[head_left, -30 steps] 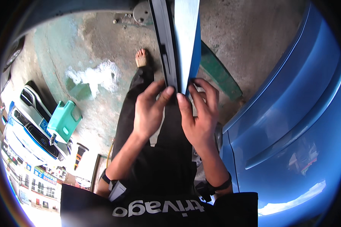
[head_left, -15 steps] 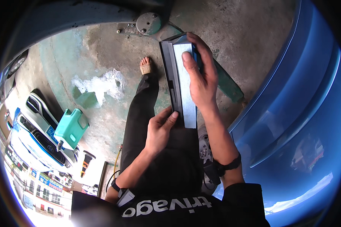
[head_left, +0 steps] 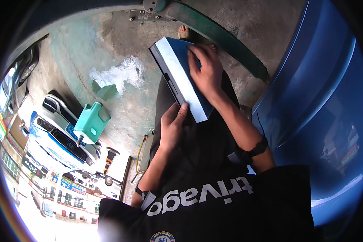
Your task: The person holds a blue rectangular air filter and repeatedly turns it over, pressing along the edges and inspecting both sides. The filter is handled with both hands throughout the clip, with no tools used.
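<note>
A rectangular block (head_left: 182, 76) with a pale silver side and a blue broad face sits against a slim black plastic frame (head_left: 167, 74). It is held slanted over my lap, its far end to the left. My left hand (head_left: 172, 127) is closed on the near part of the black frame, with the thumb on its edge. My right hand (head_left: 205, 66) has bent fingers, with thumb and index fingertips close together at the blue face near the far end. Whatever is under the right fingers is hidden.
To my right curves a glossy blue car body panel (head_left: 322, 105). A dark green metal arm (head_left: 226, 42) crosses the floor ahead, joined to a round plate (head_left: 154, 5). A turquoise plastic container (head_left: 92, 122) is on the left, with parked vehicles (head_left: 60, 141) beyond it.
The block and frame have tilted, far end to the left, and the blue face now shows. My right hand has shifted from the silver side to the blue face. The view has moved too.
</note>
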### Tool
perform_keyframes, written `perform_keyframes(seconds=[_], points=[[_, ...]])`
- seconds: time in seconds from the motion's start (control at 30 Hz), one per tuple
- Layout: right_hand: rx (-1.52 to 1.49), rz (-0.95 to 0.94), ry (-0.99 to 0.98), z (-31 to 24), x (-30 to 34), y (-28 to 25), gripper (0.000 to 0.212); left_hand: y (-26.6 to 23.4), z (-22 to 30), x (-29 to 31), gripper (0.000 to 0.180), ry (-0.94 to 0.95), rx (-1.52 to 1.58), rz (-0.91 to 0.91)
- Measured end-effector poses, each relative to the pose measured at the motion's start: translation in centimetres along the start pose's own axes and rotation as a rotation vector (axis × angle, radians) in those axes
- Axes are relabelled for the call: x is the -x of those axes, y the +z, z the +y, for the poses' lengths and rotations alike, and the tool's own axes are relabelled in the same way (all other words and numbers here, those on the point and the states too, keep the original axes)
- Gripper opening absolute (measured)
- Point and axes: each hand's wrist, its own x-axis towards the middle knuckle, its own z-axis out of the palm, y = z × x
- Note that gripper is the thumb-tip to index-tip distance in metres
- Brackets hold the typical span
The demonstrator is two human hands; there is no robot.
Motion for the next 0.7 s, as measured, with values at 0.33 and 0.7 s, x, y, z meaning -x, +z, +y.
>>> perform_keyframes(seconds=[0.33, 0.7], points=[[-0.399, -0.507, 0.077, -2.9, 7.8, -5.8, 0.047, -0.3, 1.4, -0.2, 0.039, 0.009, 0.018, 0.156], [-0.242, -0.403, -0.049, -3.1, 9.4, -2.3, 0.051, -2.3, 0.8, -0.4, 0.038, 0.060, -0.304, 0.341]])
